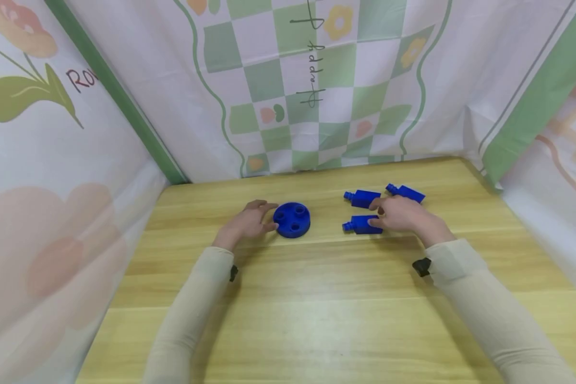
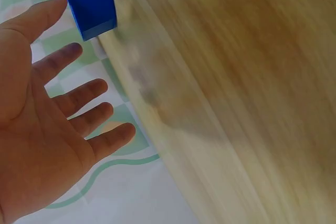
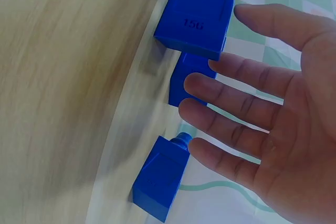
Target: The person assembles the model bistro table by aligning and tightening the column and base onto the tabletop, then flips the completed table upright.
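Note:
A round blue disc [image 1: 293, 226] with three holes lies on the table. My left hand [image 1: 249, 223] is at its left side, thumb and fingers spread at the rim; whether they touch it is unclear. In the left wrist view the thumb tip is by the disc's side [image 2: 92, 3]. Right of the disc lie three blue blocks with stepped necks: a front one [image 1: 362, 225], a rear one [image 1: 365, 199] and a far-right one [image 1: 410, 193]. My right hand [image 1: 403, 213] reaches over them, thumb at the front block, fingers extended; contact is unclear.
All of it lies on a wood-grain table [image 1: 288, 320]. Patterned cloth [image 1: 293, 128] hangs along the table's back edge, and more cloth [image 1: 77, 224] closes off the left side.

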`<state>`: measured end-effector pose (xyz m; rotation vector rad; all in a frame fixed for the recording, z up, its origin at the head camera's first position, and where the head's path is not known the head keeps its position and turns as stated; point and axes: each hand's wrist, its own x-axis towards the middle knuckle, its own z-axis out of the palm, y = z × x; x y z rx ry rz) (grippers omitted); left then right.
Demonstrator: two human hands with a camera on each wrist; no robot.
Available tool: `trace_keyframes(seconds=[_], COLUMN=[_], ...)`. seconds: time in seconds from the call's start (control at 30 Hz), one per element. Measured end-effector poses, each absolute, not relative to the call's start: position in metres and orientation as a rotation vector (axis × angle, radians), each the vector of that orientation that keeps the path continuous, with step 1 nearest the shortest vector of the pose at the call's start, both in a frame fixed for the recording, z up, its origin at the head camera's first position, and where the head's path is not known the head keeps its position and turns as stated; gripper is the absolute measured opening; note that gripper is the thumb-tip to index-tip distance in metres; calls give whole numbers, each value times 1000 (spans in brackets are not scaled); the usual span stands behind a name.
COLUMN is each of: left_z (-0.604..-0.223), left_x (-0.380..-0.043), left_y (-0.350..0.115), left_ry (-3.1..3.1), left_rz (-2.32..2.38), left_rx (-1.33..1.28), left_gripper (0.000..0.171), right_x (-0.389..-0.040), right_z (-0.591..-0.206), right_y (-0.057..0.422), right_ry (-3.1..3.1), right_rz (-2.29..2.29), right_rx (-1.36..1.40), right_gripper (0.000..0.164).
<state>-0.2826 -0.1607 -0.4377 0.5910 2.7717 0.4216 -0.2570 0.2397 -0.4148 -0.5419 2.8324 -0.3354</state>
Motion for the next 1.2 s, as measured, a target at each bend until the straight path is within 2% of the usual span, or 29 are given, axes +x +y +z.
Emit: trace_keyframes(seconds=[0.43, 1.2], left_z=[-439, -438], left_x=[-281, -276], left_y=[-158, -156], left_ry=[2762, 2758], left_rz=[424, 431], left_rx=[620, 603], left_gripper=[67, 66], right_x=[-256, -259], right_z=[-419, -419], right_y=[238, 240], right_ry=[2824, 2873], right_rz=[-285, -379], right_rx=[-599, -624], right_gripper=[53, 43])
